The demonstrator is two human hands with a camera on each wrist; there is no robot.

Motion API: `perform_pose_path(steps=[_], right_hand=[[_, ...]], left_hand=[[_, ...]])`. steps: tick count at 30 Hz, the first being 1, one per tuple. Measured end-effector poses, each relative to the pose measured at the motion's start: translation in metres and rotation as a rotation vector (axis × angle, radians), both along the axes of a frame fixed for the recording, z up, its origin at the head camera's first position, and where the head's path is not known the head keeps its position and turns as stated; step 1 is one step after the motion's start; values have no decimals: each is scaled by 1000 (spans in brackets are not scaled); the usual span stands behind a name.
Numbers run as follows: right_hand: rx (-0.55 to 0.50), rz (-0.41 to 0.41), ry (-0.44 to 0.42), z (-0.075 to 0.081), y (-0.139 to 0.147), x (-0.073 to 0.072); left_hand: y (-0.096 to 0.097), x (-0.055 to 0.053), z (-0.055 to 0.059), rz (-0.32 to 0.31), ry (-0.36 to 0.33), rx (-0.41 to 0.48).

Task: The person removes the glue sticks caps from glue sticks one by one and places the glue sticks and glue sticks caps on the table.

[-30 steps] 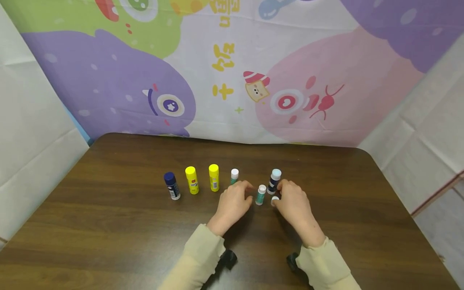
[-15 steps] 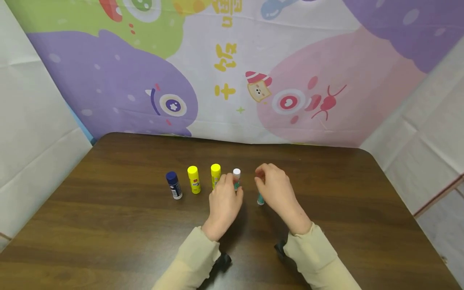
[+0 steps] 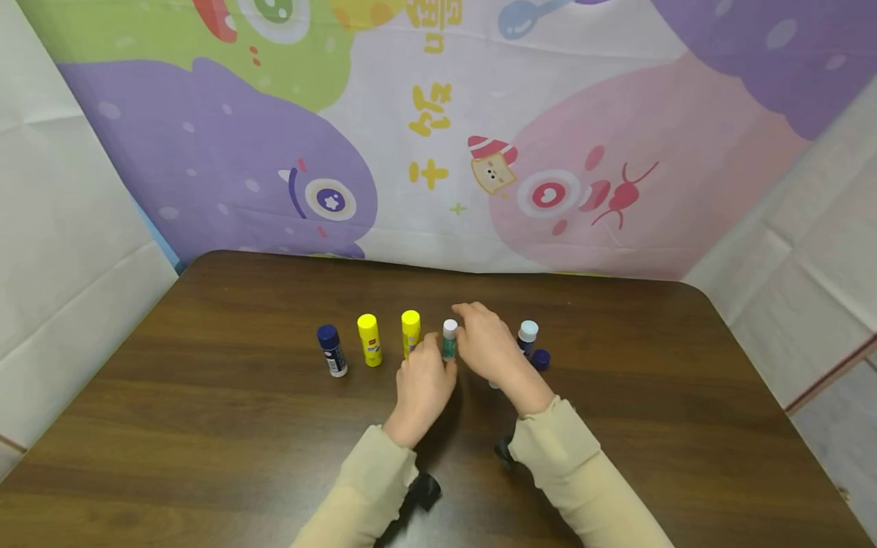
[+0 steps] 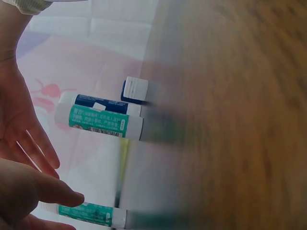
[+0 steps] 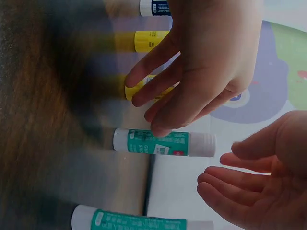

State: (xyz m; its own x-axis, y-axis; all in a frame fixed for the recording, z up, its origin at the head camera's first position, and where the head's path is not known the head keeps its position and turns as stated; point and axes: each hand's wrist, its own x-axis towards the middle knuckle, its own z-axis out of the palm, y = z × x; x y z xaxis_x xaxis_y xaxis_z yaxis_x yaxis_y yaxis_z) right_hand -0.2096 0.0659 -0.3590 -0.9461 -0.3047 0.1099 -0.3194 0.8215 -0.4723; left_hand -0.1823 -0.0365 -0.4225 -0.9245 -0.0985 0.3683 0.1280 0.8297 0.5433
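Observation:
A green-and-white glue stick (image 3: 448, 346) stands upright between the hands. My left hand (image 3: 419, 388) is close in front of it, its thumb overlapping the label in the right wrist view and its fingers beside a yellow glue stick (image 5: 129, 91). My right hand (image 3: 488, 346), fingers loosely bent, is right beside the white top (image 5: 201, 145) of the green stick; no object shows in its grasp. It hides most of a second green glue stick (image 4: 98, 120). Behind that stands a dark blue glue stick with a pale top (image 3: 527, 332), near a loose dark blue cap (image 3: 540, 360) and a white cap (image 4: 137, 89).
Two yellow glue sticks, the outer one (image 3: 370, 340) and one partly behind my left hand, stand to the left. Farther left is a dark blue capped glue stick (image 3: 332, 351). The brown table (image 3: 205, 426) ends at a cartoon-printed cloth (image 3: 425, 221).
My right hand has moved left from the pale-topped blue stick, past the second green stick, to the middle green stick. My left hand has shifted slightly left. The blue cap now shows.

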Motion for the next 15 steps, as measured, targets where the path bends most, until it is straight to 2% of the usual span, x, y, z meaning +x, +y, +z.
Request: perform_pose_path(steps=[10,15], right_hand=[[25,23,3,-8,-6,-3],[2,11,23,-9,-8,-2]], left_hand=[[-4,-4,-2,-44,-129,15],[-6,-3,-2,-55,-140,15]])
